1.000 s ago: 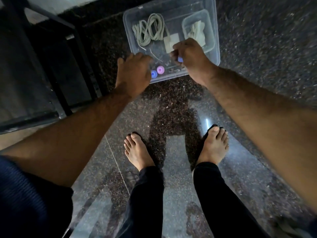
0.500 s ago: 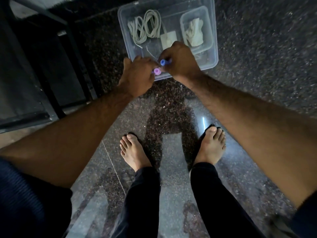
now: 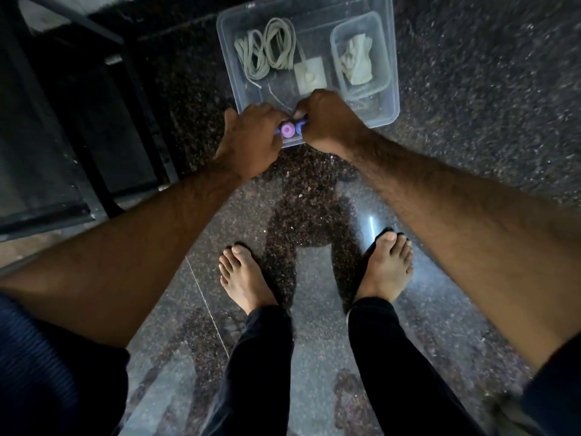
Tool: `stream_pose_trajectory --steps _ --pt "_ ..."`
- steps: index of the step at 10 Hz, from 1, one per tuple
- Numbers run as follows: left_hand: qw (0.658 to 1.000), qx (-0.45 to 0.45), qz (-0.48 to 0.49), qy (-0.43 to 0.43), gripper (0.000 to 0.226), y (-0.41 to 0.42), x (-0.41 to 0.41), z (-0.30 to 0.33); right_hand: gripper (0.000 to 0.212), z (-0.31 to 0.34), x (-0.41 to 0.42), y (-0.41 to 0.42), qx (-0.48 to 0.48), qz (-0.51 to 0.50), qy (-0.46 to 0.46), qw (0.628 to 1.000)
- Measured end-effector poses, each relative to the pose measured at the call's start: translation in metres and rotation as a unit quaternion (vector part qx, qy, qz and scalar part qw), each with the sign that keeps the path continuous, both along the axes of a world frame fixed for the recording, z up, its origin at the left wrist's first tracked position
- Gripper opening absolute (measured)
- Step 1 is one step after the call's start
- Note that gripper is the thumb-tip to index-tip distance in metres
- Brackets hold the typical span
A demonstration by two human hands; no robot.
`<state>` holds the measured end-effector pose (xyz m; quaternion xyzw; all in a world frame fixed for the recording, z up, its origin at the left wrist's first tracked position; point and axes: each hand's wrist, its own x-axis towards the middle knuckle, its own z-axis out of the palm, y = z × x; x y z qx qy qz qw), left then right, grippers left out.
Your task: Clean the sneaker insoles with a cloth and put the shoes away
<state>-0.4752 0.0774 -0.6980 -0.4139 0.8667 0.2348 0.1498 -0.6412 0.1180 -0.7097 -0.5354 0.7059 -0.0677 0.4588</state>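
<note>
I am looking down past both forearms at a clear plastic bin sitting on the dark speckled floor at twelve o'clock. My left hand and right hand are meeting at the bin's near edge, knuckles almost touching. The left hand's fingers are curling around a small pink round piece; the right hand's fingers are closing on a blue round piece just beside it. I cannot tell what these two pieces are. Inside the bin, pale shoelaces are lying coiled at eleven o'clock, a small white packet is sitting in the middle, and a crumpled white cloth is resting in a smaller clear tub at one o'clock. No sneakers or insoles are showing in this view. My bare feet are standing at six o'clock, the left foot and right foot apart. A black metal frame is standing at ten o'clock.
</note>
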Motion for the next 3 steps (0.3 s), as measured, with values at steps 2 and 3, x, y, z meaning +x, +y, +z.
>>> stream_pose_trajectory --steps 2,3 --pt "1.000 -0.006 0.001 0.013 0.044 0.011 0.005 0.014 0.041 0.021 -0.003 0.015 -0.020 -0.009 0.030 0.999" --pt "0.999 0.003 0.014 0.031 0.056 0.021 0.004 0.039 0.047 0.045 -0.001 0.031 -0.017 -0.002 0.021 1.000"
